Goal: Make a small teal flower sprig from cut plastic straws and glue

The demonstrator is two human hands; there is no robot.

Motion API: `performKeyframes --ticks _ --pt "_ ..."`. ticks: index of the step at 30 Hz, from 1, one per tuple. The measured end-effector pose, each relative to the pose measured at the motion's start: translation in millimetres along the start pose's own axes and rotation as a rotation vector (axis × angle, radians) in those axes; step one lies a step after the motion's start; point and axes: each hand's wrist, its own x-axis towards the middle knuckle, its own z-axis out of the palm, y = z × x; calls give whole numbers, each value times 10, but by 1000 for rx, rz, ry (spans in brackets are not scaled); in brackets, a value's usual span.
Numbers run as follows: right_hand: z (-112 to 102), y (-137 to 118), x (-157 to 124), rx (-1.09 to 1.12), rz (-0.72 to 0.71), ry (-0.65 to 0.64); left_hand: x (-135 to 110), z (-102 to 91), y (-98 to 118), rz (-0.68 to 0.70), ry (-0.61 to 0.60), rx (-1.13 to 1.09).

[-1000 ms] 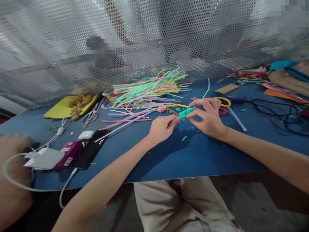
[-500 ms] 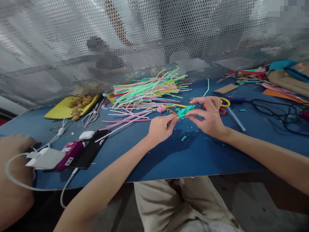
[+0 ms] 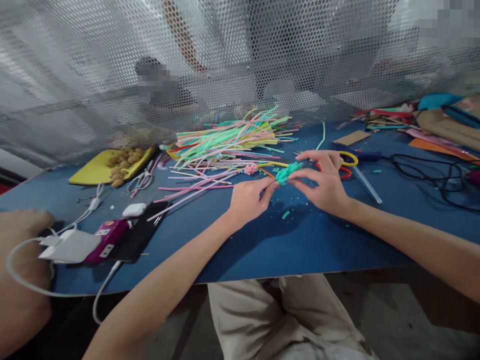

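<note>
A teal bundle of short, fuzzy pipe-cleaner pieces (image 3: 287, 173) is held just above the table, between both hands. My left hand (image 3: 250, 199) pinches its lower left end between thumb and fingers. At its right side, the thumb and a finger of my right hand (image 3: 322, 180) close on the bundle, while the index finger arches above it. An orange stem (image 3: 266, 171) runs up to the left from beside my left fingertips. Close by lies a pink fuzzy cluster (image 3: 250, 169). Scissors with red and yellow handles (image 3: 350, 159) lie partly hidden behind my right hand.
Many pipe cleaners (image 3: 228, 142) are heaped against the perforated metal screen (image 3: 225, 60). To the left are a phone (image 3: 144, 235), a purple power block (image 3: 107, 240), white cables and another person's arm (image 3: 22, 280). A glue stick (image 3: 367, 185) and black cord (image 3: 423, 172) lie right.
Both hands keep almost the same grip on the teal bundle. The view has shifted very slightly; nothing else visibly differs.
</note>
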Motion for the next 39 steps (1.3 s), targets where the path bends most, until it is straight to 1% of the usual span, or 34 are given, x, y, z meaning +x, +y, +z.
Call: performKeyframes --ticks 7,12,15,17,18,20,24,27,32,39 --pt "-7 -3 -18 -1 -30 -30 3 9 -28 -42 51 10" --pt "-36 6 -21 20 -43 -32 5 4 -33 -10 98 36" --pt "-35 19 -26 80 3 27 13 -16 -19 12 72 55" --pt "-15 35 -29 148 5 75 20 -28 -15 38 54 72" --pt "-1 44 -29 183 -6 78 23 -30 -16 57 50 79" --pt "27 66 -27 256 -22 26 28 -27 -27 99 52 86" --pt "58 97 -13 404 -25 -157 34 7 -77 150 68 75" --pt "59 102 -5 436 -71 -250 44 41 -133 204 65 53" --pt "90 126 -24 378 -153 -250 64 62 -194 260 41 38" --pt "114 140 -40 342 -113 -236 56 68 -173 280 27 72"
